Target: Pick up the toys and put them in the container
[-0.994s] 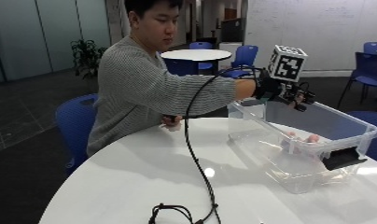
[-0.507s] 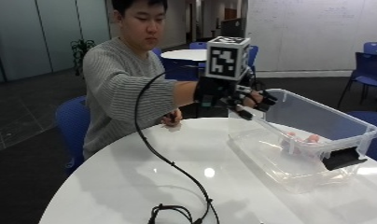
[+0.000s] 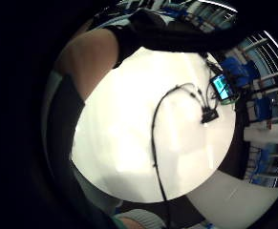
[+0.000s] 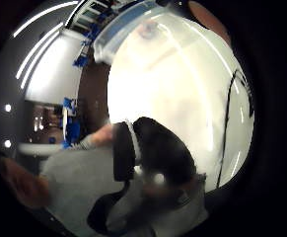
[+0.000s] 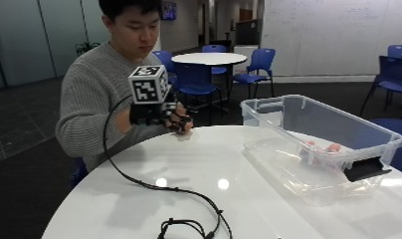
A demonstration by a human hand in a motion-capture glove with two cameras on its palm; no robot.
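Round white worktop [image 5: 267, 199] with a clear bin [image 5: 320, 144] on it, pinkish toys [image 5: 320, 149] already inside. They look small and light, probably soft, so pinch around the middle. Grip [image 5: 174, 119] hangs near the person, fingers loosely curled, empty.

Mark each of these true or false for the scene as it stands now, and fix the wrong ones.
1. The gloved right hand is inside the container. False: it hangs above the table's edge near the person's chest, well clear of the container.
2. Pinkish toys lie in the container. True.
3. The container is a clear plastic box with a black latch. True.
4. The container stands on the floor. False: it stands on the round white table.
5. The container's lid is shut on it. False: its top is open and no lid shows.
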